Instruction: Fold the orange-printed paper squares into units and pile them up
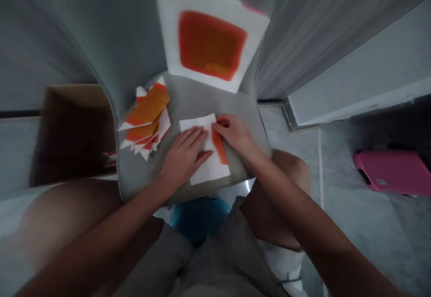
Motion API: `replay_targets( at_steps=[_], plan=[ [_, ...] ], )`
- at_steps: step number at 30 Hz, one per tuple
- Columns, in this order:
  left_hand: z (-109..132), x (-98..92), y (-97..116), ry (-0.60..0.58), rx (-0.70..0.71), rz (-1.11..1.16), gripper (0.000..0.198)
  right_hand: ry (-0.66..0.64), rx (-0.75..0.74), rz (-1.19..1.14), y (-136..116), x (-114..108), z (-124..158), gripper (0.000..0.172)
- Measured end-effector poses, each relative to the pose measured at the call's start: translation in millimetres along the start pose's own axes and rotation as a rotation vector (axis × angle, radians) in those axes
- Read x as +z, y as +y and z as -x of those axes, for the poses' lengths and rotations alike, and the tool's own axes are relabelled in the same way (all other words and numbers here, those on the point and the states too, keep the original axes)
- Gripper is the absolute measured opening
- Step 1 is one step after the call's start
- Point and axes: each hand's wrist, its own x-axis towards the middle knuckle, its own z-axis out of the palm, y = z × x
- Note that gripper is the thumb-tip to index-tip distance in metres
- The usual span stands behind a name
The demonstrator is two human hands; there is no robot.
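Over a grey padded seat (202, 95) between the person's knees (291, 171), the head view looks down on a white paper sheet (211, 174) lying flat, with an orange stripe (219, 146) along part of it. The left hand (183, 155) rests on the sheet's left half, its fingers (195, 137) slightly spread and laid flat, pressing down without gripping anything. The right hand (234, 134) sits at the sheet's upper right, its fingers (222, 124) curled a little over the paper's edge just above the stripe; whether they pinch that edge or only touch it cannot be told. Just left of the hands, on the same seat, lies a fanned pile of folded paper pieces (144, 120), white with orange faces, near the left hand but apart from it. Past the seat's far edge lies a larger white sheet with a blurred orange-red square (210, 45), beside grey fabric (319, 32). An open cardboard box (74, 135) stands to the left, a pink object (392, 171) lies on the floor (370, 243) to the right, and a round blue object (198, 218) shows below the seat's near edge.
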Motion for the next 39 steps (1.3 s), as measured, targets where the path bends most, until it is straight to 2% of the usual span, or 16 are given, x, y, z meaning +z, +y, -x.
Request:
replay_targets(
  at_steps=[5,7,13,15,18,21,25,27,34,39],
  plan=[
    [-12,-0.4,4,-0.013,-0.027,-0.006,0.045,0.215,-0.087,0.091,4,15,21,0.019],
    [-16,-0.6,1,-0.004,-0.042,-0.006,0.042,0.260,-0.153,0.133,3,19,27,0.022],
    [-27,-0.6,-11,0.066,-0.129,0.087,0.032,0.231,-0.330,0.135,7,23,28,0.029],
    [-30,0.1,-13,0.075,-0.153,0.089,0.031,0.241,-0.317,0.149,8,24,27,0.029],
    [-32,0.9,-15,0.047,-0.152,0.083,0.033,0.249,-0.213,0.129,6,22,22,0.027],
    [-33,1.1,-17,0.023,-0.145,0.080,0.035,0.168,-0.093,0.068,3,10,13,0.023],
    [-32,0.6,-17,0.019,-0.143,0.083,0.034,-0.116,-0.068,-0.060,4,-13,0,0.023],
    [-31,0.2,-16,0.024,-0.142,0.087,0.033,-0.179,-0.049,-0.128,8,-19,-3,0.023],
    [-30,-0.3,-13,0.032,-0.153,0.068,0.031,0.052,-0.044,-0.059,14,-3,3,0.028],
    [-31,-2.0,-10,0.018,-0.168,0.041,0.029,0.142,-0.056,-0.015,12,3,6,0.026]
  ],
)
